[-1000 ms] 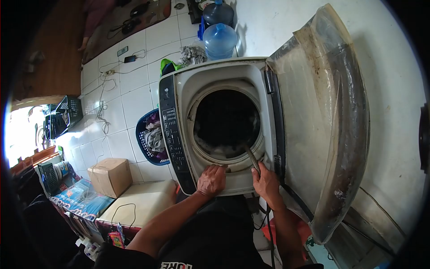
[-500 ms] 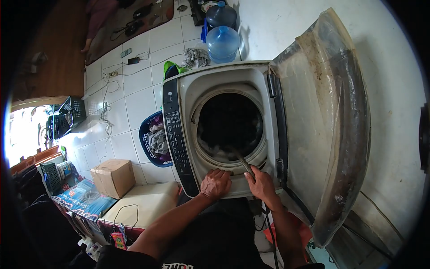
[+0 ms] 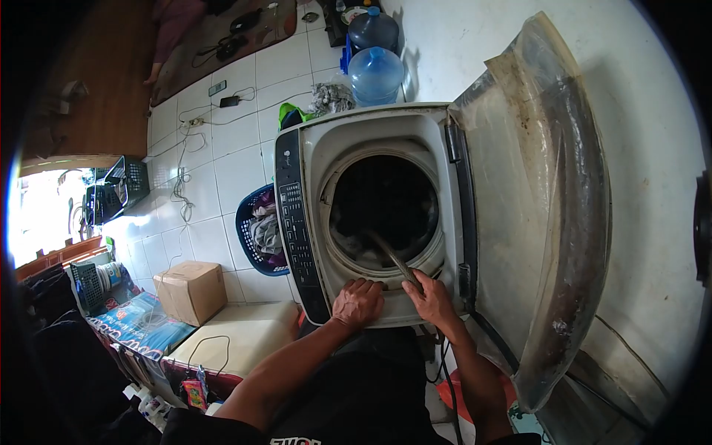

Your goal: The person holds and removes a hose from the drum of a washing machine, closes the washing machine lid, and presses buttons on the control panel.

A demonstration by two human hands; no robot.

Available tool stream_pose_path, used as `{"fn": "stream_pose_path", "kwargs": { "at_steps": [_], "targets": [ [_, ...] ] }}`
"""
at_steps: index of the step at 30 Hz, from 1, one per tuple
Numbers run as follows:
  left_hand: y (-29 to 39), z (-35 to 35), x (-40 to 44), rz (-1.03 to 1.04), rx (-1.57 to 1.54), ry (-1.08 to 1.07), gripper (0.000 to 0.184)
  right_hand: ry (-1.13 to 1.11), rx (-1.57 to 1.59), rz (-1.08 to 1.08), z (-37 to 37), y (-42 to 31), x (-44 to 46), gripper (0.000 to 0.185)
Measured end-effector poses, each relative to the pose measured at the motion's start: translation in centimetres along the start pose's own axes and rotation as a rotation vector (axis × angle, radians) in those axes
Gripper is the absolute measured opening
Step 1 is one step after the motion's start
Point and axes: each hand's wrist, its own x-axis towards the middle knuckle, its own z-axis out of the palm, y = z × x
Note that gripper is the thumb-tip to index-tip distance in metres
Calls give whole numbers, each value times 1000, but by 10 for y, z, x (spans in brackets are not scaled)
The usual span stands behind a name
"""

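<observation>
A top-loading washing machine (image 3: 305, 159) stands before me with its lid (image 3: 512, 170) raised to the right. Its round drum opening (image 3: 384, 204) looks dark inside, with pale foam or cloth low on the left that I cannot make out. My right hand (image 3: 430, 298) is closed around a hose (image 3: 393, 254) that curves over the near rim into the drum. On the machine's near edge (image 3: 397, 315) rests my left hand (image 3: 357, 302), its fingers curled over the rim beside the opening.
Left of the machine is a blue laundry basket (image 3: 256, 245) with clothes. A cardboard box (image 3: 190, 292) sits further left, near a cream-coloured surface (image 3: 245, 334). Water jugs (image 3: 376, 76) stand at the back by the wall. Cables (image 3: 180, 189) lie across the tiles.
The hose's inner part now curves further left and deeper into the drum. My left hand keeps its place on the rim. The whole view has shifted slightly.
</observation>
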Motion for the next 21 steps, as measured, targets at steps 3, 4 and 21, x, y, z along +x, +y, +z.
{"fn": "stream_pose_path", "kwargs": {
  "at_steps": [3,4,21],
  "targets": [
    [1,0,-1,0,28,15,13,-6,-12,8,-3,1,-4,37],
    [1,2,-2,-11,31,10,13,28,4,-14,-1,4,-5,38],
    [8,1,-5,-144,58,62,13,184,52,-193,4,15,-8,42]
  ]
}}
